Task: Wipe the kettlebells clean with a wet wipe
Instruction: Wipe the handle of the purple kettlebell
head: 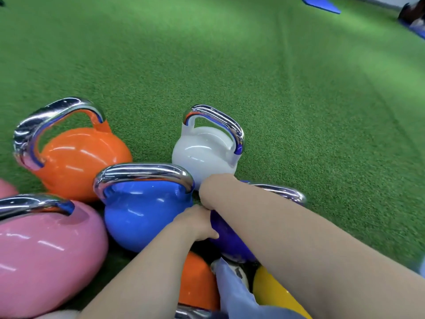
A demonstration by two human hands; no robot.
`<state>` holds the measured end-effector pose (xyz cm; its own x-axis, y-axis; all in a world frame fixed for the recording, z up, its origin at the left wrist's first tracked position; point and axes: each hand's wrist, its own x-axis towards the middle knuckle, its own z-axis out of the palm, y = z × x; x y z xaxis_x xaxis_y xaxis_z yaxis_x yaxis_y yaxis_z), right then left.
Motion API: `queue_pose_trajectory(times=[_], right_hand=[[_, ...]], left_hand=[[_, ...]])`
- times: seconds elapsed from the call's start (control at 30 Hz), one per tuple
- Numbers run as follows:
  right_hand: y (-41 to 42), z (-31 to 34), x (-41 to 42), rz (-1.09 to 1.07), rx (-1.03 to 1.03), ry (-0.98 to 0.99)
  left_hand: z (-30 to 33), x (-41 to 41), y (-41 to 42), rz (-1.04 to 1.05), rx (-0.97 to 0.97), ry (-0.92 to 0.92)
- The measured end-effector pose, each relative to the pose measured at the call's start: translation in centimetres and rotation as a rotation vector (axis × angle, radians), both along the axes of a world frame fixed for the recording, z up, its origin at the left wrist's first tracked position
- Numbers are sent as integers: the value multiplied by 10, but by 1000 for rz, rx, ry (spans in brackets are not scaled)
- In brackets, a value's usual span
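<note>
Purple kettlebell (226, 238): near right on turf (299, 100), wedged among 6 others. Left hand (197, 224) touches its side; right hand (207, 192) hidden, grip state unclear. No wipe visible. Risk: crowded bells roll, pinching fingers.

You are looking down at a floor of green artificial turf (230, 65) that fills nearly the whole view. Soft pale patches of light fall across it toward the far side. At the top right edge lies a blue mat (322, 4), with a strip of pale floor (377, 1) beyond it, blurred.
</note>
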<state>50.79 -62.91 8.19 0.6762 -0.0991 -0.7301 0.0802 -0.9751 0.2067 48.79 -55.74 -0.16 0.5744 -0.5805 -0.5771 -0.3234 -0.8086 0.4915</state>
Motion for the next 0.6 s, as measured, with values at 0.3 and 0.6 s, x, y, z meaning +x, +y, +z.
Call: queue_pose_trajectory(times=[0.3, 0.6], right_hand=[[-91, 35, -44, -206, 452, -145], [-144, 13, -114, -288, 464, -561]], left_hand=[[23, -6, -8, 44, -77, -166], [25, -18, -16, -146, -181, 53]])
